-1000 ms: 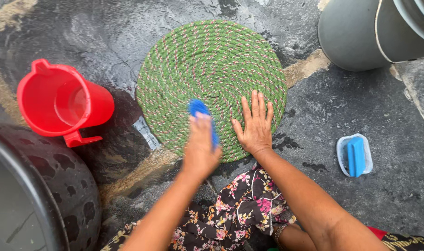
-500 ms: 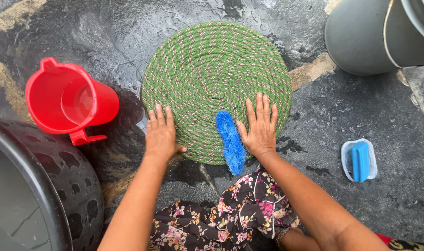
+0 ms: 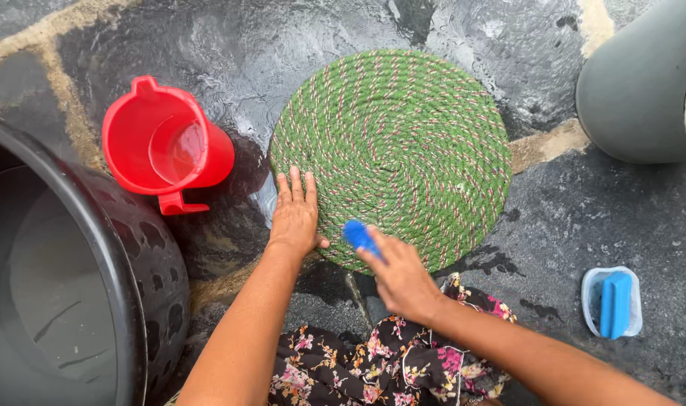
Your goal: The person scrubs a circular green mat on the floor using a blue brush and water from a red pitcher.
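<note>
Left hand: our left hand lies flat and open, palm down and fingers spread, pressing on the lower left edge of the round green mat woven from coiled rope; it grips nothing.
Right hand: our right hand is closed around the small blue scrubbing brush, whose blue end sticks out past the fingers and touches the mat's near edge.
Mat: we see it lying flat on the wet dark stone floor, right in front of us, between the jug and the grey container.
Brush: it sits just beside our left thumb, over the bottom rim of the mat.
Jug: the red plastic jug stands upright to the left of the mat, close to it but apart, with some water in it.
Tub: the large black plastic tub fills the lower left corner, near the jug.
Soap dish: a clear shallow dish holding a blue bar rests on the floor well to the right of our right arm.
Grey container: a grey rounded container stands at the upper right, apart from the mat.
Clothing: flowered dark fabric shows beneath our arms.
</note>
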